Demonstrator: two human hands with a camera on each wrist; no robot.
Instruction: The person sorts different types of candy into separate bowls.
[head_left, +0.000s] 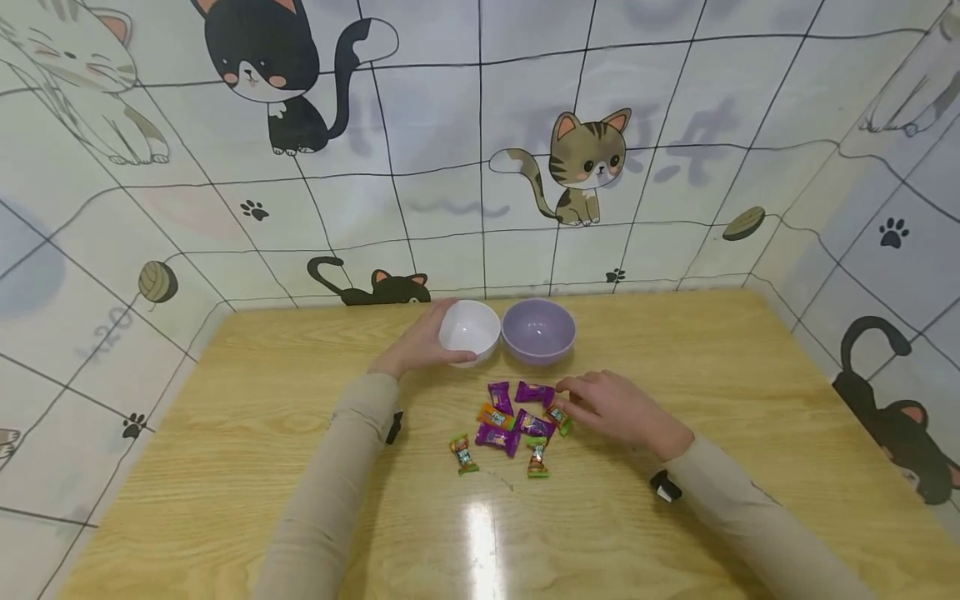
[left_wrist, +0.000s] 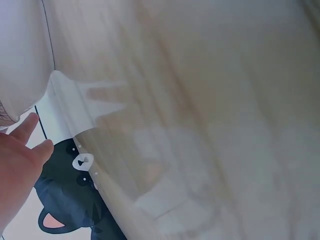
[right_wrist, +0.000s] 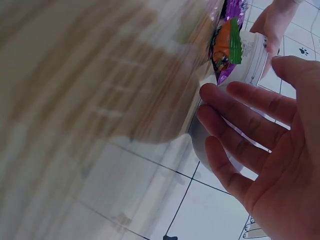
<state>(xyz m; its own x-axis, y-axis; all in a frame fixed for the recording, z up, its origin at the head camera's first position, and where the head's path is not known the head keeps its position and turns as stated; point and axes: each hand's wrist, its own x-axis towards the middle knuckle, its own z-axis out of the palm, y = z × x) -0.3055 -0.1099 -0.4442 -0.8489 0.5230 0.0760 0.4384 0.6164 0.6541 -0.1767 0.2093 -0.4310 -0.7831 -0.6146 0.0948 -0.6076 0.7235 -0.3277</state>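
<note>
My left hand (head_left: 420, 340) holds the white bowl (head_left: 471, 327) at its left side, thumb along the front and fingers behind. In the left wrist view, part of that hand (left_wrist: 20, 160) shows under the pale bowl (left_wrist: 25, 55). The right hand (head_left: 611, 408) is over the right edge of a group of wrapped candies, fingertips beside a green-and-brown candy (head_left: 557, 418) and a purple candy (head_left: 535, 392). Its fingers (right_wrist: 250, 125) are spread and loosely bent, holding nothing, in the right wrist view. There, an orange-and-green candy (right_wrist: 227, 45) lies just beyond the fingertips.
A purple bowl (head_left: 538, 333) stands right beside the white one, near the back wall. Among the other candies are purple ones, an orange one (head_left: 495, 417) and two green-ended ones, the left one (head_left: 463, 455) lying apart. Cat-patterned sheeting (head_left: 442, 200) encloses the wooden table (head_left: 247, 433).
</note>
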